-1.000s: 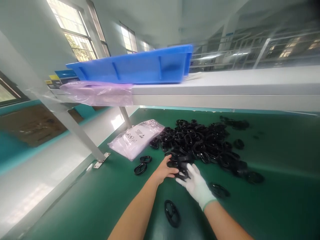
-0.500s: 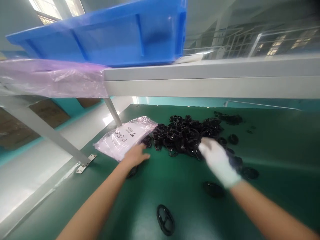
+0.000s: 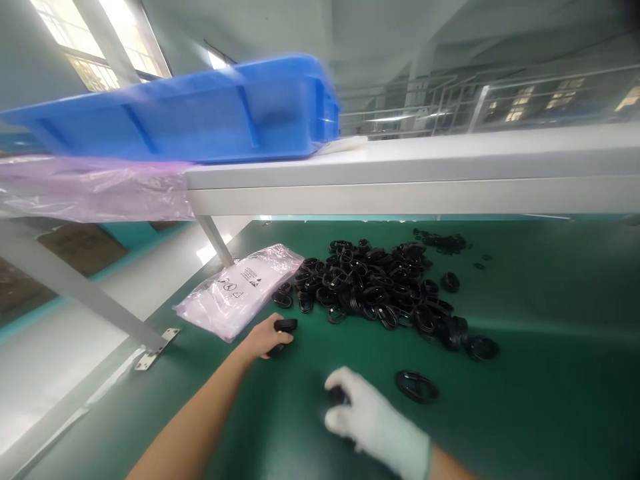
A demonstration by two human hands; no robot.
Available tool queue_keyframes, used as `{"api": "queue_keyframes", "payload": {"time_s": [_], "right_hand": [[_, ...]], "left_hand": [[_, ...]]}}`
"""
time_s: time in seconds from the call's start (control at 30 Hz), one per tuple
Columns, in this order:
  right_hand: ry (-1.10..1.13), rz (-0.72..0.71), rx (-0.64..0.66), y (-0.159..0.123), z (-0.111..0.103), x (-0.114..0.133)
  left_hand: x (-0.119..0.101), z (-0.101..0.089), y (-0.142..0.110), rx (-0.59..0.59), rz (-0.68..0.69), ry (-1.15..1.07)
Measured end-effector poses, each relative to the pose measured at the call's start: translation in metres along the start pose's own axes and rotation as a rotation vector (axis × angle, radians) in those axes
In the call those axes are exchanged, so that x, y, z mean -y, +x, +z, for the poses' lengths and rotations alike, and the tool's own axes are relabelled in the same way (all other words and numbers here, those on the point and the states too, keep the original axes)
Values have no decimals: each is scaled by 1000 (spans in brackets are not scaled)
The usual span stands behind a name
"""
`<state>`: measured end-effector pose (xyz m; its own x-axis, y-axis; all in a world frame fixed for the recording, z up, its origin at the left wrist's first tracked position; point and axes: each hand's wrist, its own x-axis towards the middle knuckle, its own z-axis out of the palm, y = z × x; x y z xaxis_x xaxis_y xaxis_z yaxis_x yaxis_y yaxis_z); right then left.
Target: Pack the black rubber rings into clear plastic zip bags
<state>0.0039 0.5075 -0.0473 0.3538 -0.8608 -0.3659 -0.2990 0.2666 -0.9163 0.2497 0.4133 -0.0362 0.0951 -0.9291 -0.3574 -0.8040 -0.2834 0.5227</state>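
Note:
A heap of coiled black cables (image 3: 370,280) lies on the green tabletop (image 3: 540,400). My bare left hand (image 3: 263,337) is closed around a coiled black cable (image 3: 286,325), just in front of the heap and beside a pinkish plastic bag (image 3: 240,290). Nearer to me, my right hand (image 3: 363,410), in a white glove and slightly blurred, has its thumb and fingers curled about a dark coil (image 3: 338,396), which they partly hide. To the right of the glove, a single cable coil (image 3: 417,387) rests by itself on the table.
Above the table runs a white shelf (image 3: 400,197) with a blue bin (image 3: 200,120) on it. A grey post (image 3: 100,293) stands at the left, bolted down by a metal plate (image 3: 157,349). Small black pieces (image 3: 443,241) lie at the back right.
My right hand has come from the heap toward me, down to where a lone coil lay. My left hand has closed on a coil near the bag. The view has tilted up slightly.

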Motion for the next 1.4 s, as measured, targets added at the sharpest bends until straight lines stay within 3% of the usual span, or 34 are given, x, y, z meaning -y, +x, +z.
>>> {"api": "queue_keyframes", "payload": {"time_s": [0.07, 0.13, 0.17, 0.23, 0.3, 0.4, 0.47, 0.57, 0.63, 0.7, 0.77, 0.87, 0.97, 1.13, 1.4], "right_hand": [[112, 12, -86, 8, -48, 43], [157, -73, -230, 25, -90, 81], [156, -81, -300, 33, -105, 93], [2, -121, -506, 41, -121, 97], [-60, -167, -541, 35, -116, 75], [-131, -144, -342, 9, -88, 19], [-192, -66, -281, -10, -75, -9], [-328, -114, -312, -27, -75, -12], [-381, -231, -280, -29, -80, 6], [-347, -263, -54, -25, -80, 24], [-217, -205, 199, -24, -75, 32], [145, -97, 314, -30, -63, 27], [418, -32, 341, -44, -54, 18], [503, -40, 342, -61, -43, 19], [696, -92, 366, -63, -33, 13]], "left_hand": [[-39, -9, 2, 72, 110, -198], [-75, -12, 6, 20, 263, -256], [-90, -9, 7, -40, 300, -181], [-110, 10, 8, -168, 302, -17], [-116, 42, 7, -214, 273, 73], [-106, 86, 5, -196, 254, 162], [-95, 95, 2, -158, 248, 202], [-86, 78, -16, -22, 281, 235], [-90, 57, -37, 180, 383, 233], [-101, 37, -60, 401, 528, 204], [-111, 25, -81, 499, 635, 133], [-111, 28, -102, 281, 632, -87], [-101, 55, -114, 39, 604, -257], [-94, 97, -129, -132, 666, -283], [-87, 114, -129, -454, 699, -105]]}}
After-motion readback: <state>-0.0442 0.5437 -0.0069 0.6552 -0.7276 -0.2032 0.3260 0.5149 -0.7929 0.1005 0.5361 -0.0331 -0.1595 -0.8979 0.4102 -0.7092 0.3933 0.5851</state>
